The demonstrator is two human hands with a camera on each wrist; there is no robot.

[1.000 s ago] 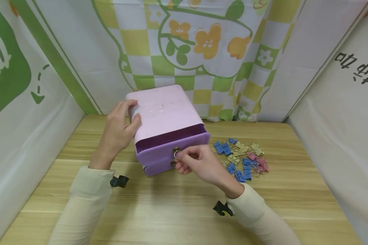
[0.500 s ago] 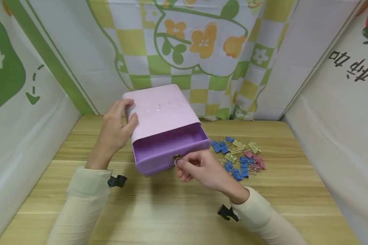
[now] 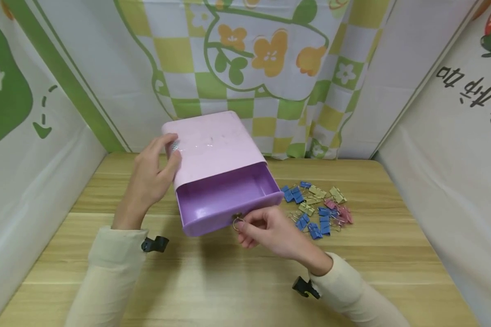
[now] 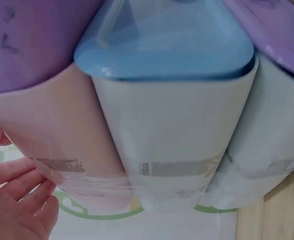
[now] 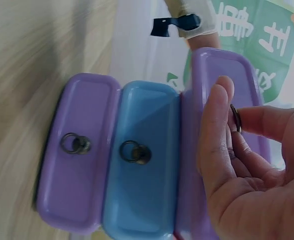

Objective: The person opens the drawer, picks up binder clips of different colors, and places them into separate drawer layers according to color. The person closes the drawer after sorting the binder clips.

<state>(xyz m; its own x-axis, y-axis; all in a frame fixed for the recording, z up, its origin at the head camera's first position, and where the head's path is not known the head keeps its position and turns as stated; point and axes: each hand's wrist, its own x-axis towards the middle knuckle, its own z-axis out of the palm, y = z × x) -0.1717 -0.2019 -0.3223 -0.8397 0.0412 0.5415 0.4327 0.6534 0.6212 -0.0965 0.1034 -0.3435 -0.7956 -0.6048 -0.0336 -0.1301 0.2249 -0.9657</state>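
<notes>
There's your way in, straight down into the purple drawer (image 3: 206,223); the pink casing (image 3: 217,147) roofs its rear, your right hand (image 3: 275,232) blocks the front, binder clips (image 3: 324,212) crowd the right side.

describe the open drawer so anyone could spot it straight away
On the table stands a pink-topped unit. Its purple top drawer has its ring pinched by the right hand. Unlike the blue drawer and bottom drawer, it is pulled well out.
</notes>
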